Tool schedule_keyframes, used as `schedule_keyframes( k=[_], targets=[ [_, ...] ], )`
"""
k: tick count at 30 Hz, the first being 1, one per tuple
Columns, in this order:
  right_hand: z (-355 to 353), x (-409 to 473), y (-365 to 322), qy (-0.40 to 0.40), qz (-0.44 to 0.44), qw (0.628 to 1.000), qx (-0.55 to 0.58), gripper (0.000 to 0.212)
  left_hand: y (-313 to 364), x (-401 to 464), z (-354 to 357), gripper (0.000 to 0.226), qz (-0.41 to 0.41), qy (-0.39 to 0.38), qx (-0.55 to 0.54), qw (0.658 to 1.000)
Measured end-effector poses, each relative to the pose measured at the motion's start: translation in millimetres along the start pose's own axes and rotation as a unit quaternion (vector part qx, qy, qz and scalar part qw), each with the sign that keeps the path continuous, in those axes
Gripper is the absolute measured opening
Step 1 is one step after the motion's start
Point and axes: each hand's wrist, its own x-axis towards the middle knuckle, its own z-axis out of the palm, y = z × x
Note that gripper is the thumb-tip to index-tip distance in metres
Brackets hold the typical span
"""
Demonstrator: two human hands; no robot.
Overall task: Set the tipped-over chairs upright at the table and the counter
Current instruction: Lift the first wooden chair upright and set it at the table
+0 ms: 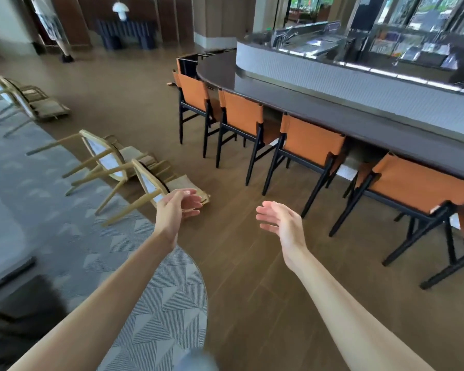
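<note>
Both hands are out in front of the person, empty and open. The left hand (pixel 178 207) has its palm turned inward and fingers loosely curled, hanging in front of the backrest of the nearest tipped-over chair (pixel 156 187); from here I cannot tell whether the fingertips touch the woven back or only overlap it in view. The right hand (pixel 280 219) is spread wider, palm facing left toward the other hand, fingers relaxed and slightly bent, over bare wooden floor (pixel 239 263) and touching nothing. Both forearms are bare and reach forward and slightly inward, the two hands held apart at about the same height.

The nearest light-wood chair lies on its back on the floor, legs pointing left over the edge of the grey patterned rug (pixel 158 303). Just beyond it a second tipped-over chair (pixel 102 156) lies the same way, nearly touching the first. Further off at the left edge a third fallen chair (pixel 24 100) lies near the rug's far side.

Along the curved dark counter (pixel 306 108) on the right, four orange-backed chairs with black frames (pixel 312 141) stand upright in a row, tucked close to its edge. At the far end of the counter something orange and black lies low on the floor, too blurred to make out.
</note>
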Motion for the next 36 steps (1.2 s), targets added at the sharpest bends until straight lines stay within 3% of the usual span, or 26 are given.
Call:
schedule_keyframes(
  k=[9,15,22,29,36],
  targets=[
    [12.5,231.1,-12.7,-0.046,0.018,0.998,-0.026,0.025,-30.6,194.2,116.0,0.026,-0.013,0.027,-0.012,0.999],
    [27.4,400.7,-38.8,-0.042,0.046,0.996,-0.06,0.023,-28.8,342.7,202.4,0.028,-0.064,0.055,-0.041,0.996],
    [73.0,564.3,-65.5,-0.106,0.065,0.989,-0.074,0.022,-14.1,471.8,214.8,0.026,-0.059,0.138,-0.069,0.986],
    [152.7,717.7,-56.5,-0.266,0.085,0.955,-0.105,0.024,-25.5,585.7,207.3,0.021,-0.054,0.29,-0.105,0.95],
    [250.3,813.3,-81.2,-0.453,0.066,0.868,-0.193,0.026,-22.8,635.0,220.0,0.021,-0.041,0.444,-0.191,0.875]
  ],
)
